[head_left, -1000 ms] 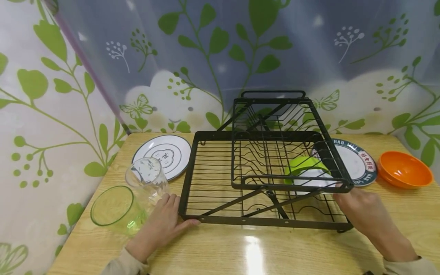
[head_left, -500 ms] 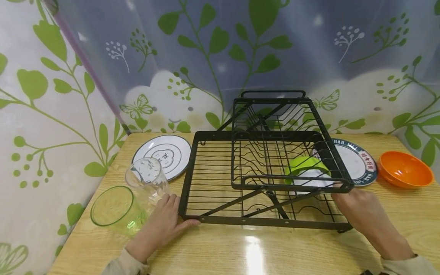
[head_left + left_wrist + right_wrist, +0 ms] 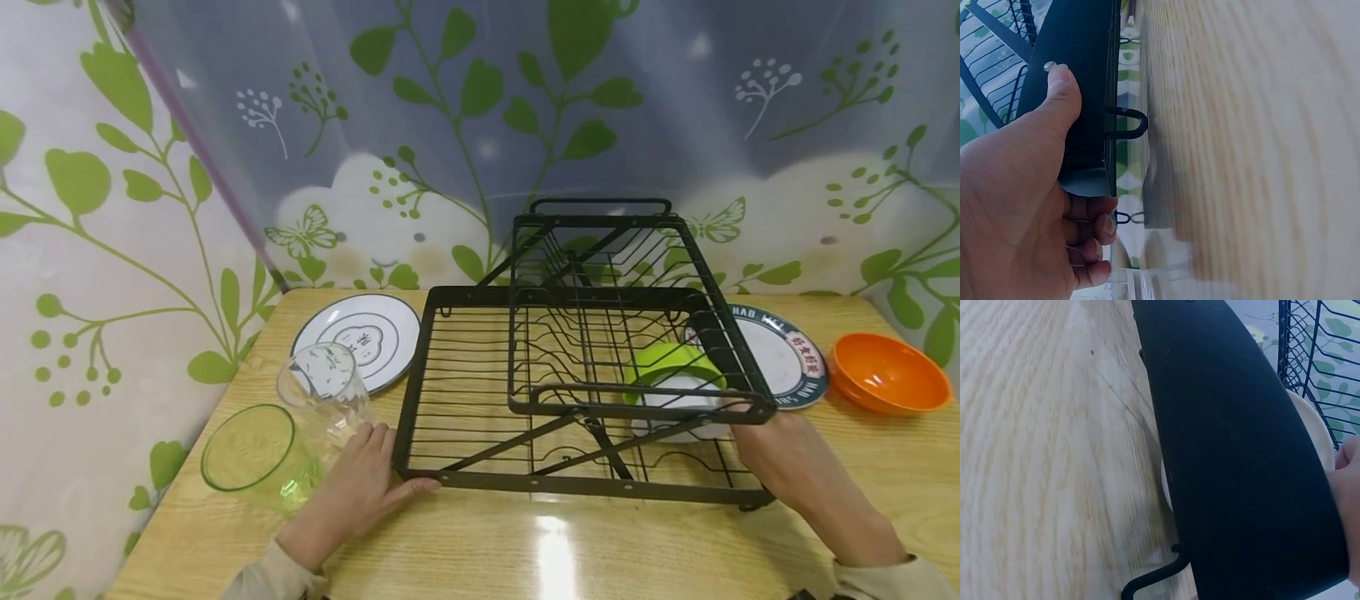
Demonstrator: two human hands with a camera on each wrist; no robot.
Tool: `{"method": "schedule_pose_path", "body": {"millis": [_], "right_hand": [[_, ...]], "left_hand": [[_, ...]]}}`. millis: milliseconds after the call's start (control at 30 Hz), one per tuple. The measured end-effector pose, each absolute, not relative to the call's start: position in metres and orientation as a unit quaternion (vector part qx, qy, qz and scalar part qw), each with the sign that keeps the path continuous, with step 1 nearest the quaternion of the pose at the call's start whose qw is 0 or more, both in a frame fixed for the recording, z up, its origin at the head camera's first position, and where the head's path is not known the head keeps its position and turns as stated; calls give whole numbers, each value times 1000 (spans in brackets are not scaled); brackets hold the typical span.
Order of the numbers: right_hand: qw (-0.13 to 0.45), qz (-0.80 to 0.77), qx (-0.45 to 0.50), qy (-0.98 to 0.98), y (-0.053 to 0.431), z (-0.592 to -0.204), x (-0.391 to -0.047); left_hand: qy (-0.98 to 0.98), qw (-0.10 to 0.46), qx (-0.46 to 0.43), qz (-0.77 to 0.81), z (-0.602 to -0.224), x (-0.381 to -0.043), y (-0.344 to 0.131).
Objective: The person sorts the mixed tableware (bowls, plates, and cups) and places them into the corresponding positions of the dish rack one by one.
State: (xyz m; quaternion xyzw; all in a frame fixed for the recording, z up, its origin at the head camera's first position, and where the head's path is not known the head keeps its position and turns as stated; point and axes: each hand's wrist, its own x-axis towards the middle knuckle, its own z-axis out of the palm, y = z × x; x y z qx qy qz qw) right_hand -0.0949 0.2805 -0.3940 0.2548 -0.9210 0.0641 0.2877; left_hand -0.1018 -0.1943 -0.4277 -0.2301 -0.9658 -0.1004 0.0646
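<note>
A black two-tier dish rack [image 3: 465, 481] stands on the wooden table. My left hand [image 3: 352, 479] grips its front left corner; in the left wrist view the thumb [image 3: 1060, 94] lies along the front side and the fingers curl at the corner. Reaching under the upper tier from the right, my right hand [image 3: 787, 458] holds a white bowl [image 3: 678, 429] by its edge in the lower tier. The upper tier partly hides those fingertips. Behind the white bowl sits a green bowl [image 3: 660, 358]. The right wrist view shows the white bowl [image 3: 1313, 428] beyond the rack's dark side.
Left of the rack are a white plate [image 3: 390, 333], a clear glass [image 3: 318, 379] and a yellow-green glass [image 3: 251, 462]. To the right lie a dark-rimmed plate [image 3: 776, 354] and an orange bowl [image 3: 888, 375]. A patterned curtain [image 3: 420, 100] hangs behind the table.
The white bowl has come slightly lower and nearer the rack's front, with my right hand still on it. My left hand has stayed on the corner. The head view has shifted a little.
</note>
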Motion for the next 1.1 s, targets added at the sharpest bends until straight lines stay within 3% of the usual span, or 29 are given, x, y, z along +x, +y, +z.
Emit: {"method": "schedule_pose_path", "body": {"millis": [233,500,700,1100], "right_hand": [[257,80,242,-932,282,-393,-91],[150,98,166,-970,280,-387,-86],[117,99,140,-978,280,-386,-88],[175,150,162,-959,275,-382,-95]], "left_hand": [[-963,67,-236,-108,-429,-101,-193],[-965,57,-232,-108,-430,-101,-193],[-965,50,-230,-116,-429,-103,-192],[-966,51,-226,-118,-428,-102,-196]]}}
